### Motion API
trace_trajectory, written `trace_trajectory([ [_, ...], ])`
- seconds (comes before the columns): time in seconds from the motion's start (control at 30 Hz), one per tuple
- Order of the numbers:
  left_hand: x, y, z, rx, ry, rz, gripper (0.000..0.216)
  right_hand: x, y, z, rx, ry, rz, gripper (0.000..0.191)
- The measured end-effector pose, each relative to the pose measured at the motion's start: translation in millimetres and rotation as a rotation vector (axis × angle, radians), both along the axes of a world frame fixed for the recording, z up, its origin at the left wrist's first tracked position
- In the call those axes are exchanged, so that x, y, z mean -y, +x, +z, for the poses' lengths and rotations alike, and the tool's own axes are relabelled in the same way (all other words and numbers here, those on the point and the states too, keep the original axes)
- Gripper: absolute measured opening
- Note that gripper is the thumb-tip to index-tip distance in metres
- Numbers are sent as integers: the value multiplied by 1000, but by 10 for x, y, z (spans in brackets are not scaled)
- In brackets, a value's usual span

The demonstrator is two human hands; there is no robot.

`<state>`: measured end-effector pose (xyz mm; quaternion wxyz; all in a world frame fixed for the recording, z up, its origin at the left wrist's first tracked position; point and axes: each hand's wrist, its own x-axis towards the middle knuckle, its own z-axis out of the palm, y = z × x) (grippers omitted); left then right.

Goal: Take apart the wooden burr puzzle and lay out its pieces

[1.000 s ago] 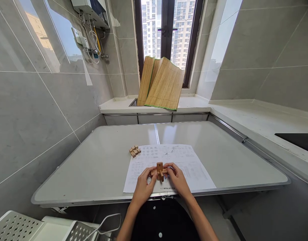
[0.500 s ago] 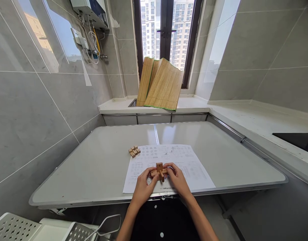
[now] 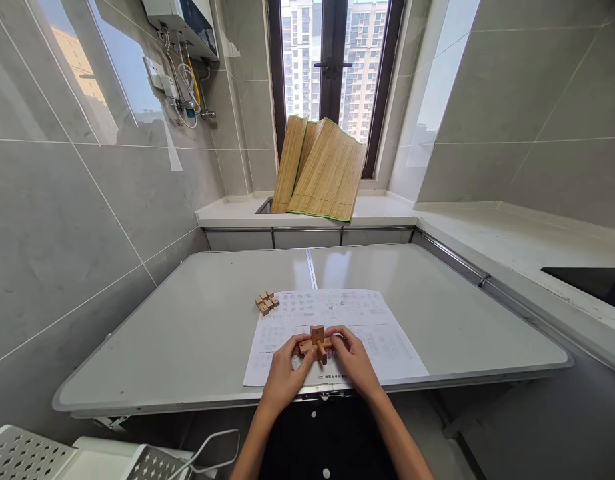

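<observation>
Between my two hands is a wooden burr puzzle (image 3: 317,335), partly put together, with one block upright and a stick pointing toward me. My left hand (image 3: 287,370) grips its left block between thumb and fingers. My right hand (image 3: 351,357) pinches the right end of the same puzzle. Fingers cover parts of both ends. Beneath lies a printed paper sheet (image 3: 392,347) with rows of small diagrams. At the sheet's upper left corner sits a cluster of several small notched wooden pieces (image 3: 266,303).
A white folding table (image 3: 187,320) carries the sheet and pieces. Behind it, a bamboo mat (image 3: 327,173) leans on the counter (image 3: 387,208) before the window. A white perforated basket (image 3: 32,453) and a cable (image 3: 212,440) are at lower left.
The view has shifted very slightly. Both hands keep their hold on the puzzle, which looks the same.
</observation>
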<state>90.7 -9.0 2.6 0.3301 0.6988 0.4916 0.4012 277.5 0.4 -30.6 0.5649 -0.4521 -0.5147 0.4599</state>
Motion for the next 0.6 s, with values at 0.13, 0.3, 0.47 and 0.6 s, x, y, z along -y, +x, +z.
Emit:
trace_trajectory([
  [0.13,-1,0,-2,-9,-5,-3,34,-15,4,-17,0,2,4,27],
  [0.3,-4,7,4,-23,-18,2,33,-16,-2,-16,1,8,7,27],
  [0.47,-7,10,-15,-19,-17,0,32,-10,2,-19,9,3,11,26],
  [0.6,-9,11,-28,-12,-11,2,32,-7,10,-24,16,-5,17,26],
])
